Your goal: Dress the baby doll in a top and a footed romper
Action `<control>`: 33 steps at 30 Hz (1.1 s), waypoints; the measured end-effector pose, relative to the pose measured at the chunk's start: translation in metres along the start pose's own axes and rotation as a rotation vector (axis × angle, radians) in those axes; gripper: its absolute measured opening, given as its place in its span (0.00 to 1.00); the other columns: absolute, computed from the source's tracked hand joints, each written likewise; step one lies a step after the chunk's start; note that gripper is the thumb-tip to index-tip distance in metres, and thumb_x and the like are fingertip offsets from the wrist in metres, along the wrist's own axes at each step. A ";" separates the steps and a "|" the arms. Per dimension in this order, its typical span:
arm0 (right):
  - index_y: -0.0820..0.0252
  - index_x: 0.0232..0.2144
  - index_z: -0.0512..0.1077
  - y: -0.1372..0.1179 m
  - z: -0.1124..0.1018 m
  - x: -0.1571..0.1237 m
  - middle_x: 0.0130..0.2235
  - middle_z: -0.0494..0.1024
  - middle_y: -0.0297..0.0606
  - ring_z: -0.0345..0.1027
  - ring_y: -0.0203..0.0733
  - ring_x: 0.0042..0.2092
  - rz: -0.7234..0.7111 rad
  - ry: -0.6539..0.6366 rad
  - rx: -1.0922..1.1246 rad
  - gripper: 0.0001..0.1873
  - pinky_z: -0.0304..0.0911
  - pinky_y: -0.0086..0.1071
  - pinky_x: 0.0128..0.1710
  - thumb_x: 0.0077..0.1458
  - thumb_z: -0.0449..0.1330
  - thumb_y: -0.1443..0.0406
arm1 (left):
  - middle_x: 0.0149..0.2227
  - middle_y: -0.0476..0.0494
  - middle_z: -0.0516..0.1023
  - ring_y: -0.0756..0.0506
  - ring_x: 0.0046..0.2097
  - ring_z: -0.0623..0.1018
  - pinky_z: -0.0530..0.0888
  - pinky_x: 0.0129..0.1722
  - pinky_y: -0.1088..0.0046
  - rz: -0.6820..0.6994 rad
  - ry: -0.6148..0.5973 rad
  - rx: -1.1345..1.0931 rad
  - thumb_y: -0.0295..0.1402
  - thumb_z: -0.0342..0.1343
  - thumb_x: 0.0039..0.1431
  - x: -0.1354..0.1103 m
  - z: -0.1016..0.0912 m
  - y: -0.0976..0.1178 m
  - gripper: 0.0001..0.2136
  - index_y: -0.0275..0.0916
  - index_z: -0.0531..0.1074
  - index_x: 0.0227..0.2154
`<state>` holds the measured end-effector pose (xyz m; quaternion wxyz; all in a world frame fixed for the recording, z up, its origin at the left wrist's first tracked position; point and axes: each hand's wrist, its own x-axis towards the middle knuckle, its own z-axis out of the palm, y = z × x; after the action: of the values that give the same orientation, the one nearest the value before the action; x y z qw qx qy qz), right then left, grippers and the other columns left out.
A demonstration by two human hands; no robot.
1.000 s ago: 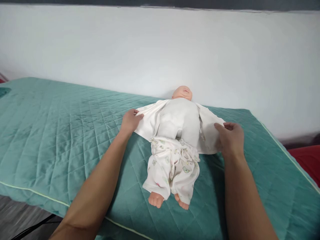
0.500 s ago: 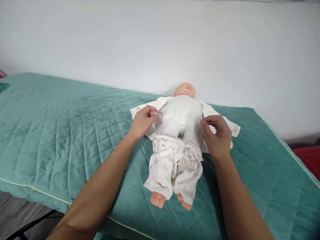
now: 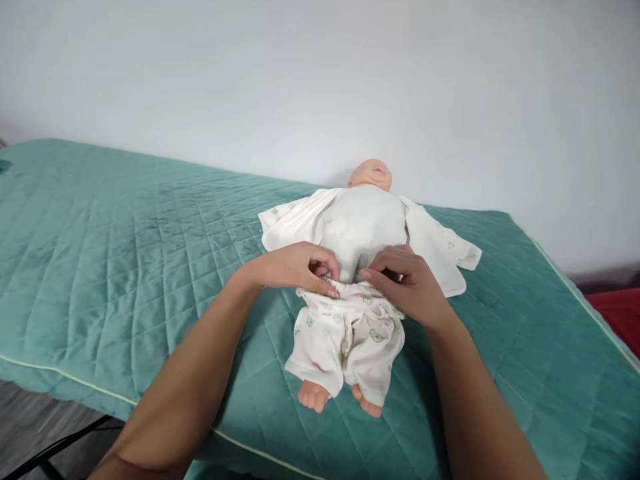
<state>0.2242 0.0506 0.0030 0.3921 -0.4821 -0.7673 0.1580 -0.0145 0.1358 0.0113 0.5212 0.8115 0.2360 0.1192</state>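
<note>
A baby doll lies on its back on a teal quilted mattress, head toward the wall. Its white top is spread open to both sides of its white cloth torso. It wears white printed trousers, and its bare feet point toward me. My left hand pinches the trousers' waistband on the doll's left side of the picture. My right hand grips the same waistband on the other side. Both hands have their fingers closed on the fabric.
A plain white wall runs behind the mattress. A red surface shows at the far right edge. Grey floor and a dark frame leg appear at the lower left, beyond the mattress's front edge.
Both hands let go of the open flaps of the top and came inward and down to the trousers' waistband. The top stays spread open.
</note>
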 end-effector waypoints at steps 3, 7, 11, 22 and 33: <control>0.56 0.25 0.75 -0.002 -0.002 0.001 0.27 0.74 0.32 0.62 0.35 0.29 0.020 -0.035 0.086 0.13 0.55 0.36 0.37 0.60 0.65 0.57 | 0.27 0.51 0.67 0.51 0.29 0.66 0.62 0.27 0.76 0.033 -0.030 0.011 0.43 0.69 0.49 -0.001 -0.001 -0.001 0.12 0.39 0.78 0.29; 0.55 0.30 0.78 -0.006 -0.003 0.003 0.36 0.76 0.37 0.66 0.38 0.33 0.006 -0.112 0.191 0.09 0.58 0.34 0.33 0.59 0.66 0.58 | 0.33 0.47 0.72 0.50 0.31 0.68 0.66 0.31 0.74 0.125 0.034 -0.083 0.41 0.68 0.51 0.001 0.003 -0.001 0.11 0.38 0.76 0.27; 0.56 0.27 0.75 -0.011 -0.002 0.004 0.34 0.75 0.36 0.67 0.40 0.37 -0.037 -0.187 0.187 0.11 0.60 0.37 0.41 0.59 0.66 0.58 | 0.36 0.44 0.75 0.48 0.34 0.71 0.67 0.33 0.72 0.188 0.116 -0.197 0.39 0.66 0.54 0.003 0.011 0.000 0.10 0.38 0.75 0.26; 0.56 0.37 0.76 -0.009 -0.008 -0.006 0.29 0.71 0.30 0.62 0.34 0.29 0.403 -0.142 0.683 0.16 0.57 0.30 0.29 0.49 0.72 0.56 | 0.21 0.54 0.68 0.54 0.23 0.65 0.59 0.23 0.77 0.099 0.497 -0.374 0.45 0.67 0.53 0.011 0.027 -0.014 0.15 0.39 0.72 0.29; 0.50 0.40 0.74 0.002 -0.012 -0.005 0.23 0.67 0.25 0.58 0.33 0.22 0.542 0.087 0.927 0.20 0.56 0.28 0.22 0.46 0.73 0.56 | 0.25 0.52 0.68 0.52 0.27 0.65 0.62 0.27 0.76 0.100 0.669 -0.449 0.46 0.68 0.52 0.019 0.027 -0.022 0.16 0.39 0.71 0.28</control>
<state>0.2353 0.0460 0.0069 0.5406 -0.4452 -0.4483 0.5556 0.0083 0.1316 -0.0209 0.5732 0.6045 0.3209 0.4507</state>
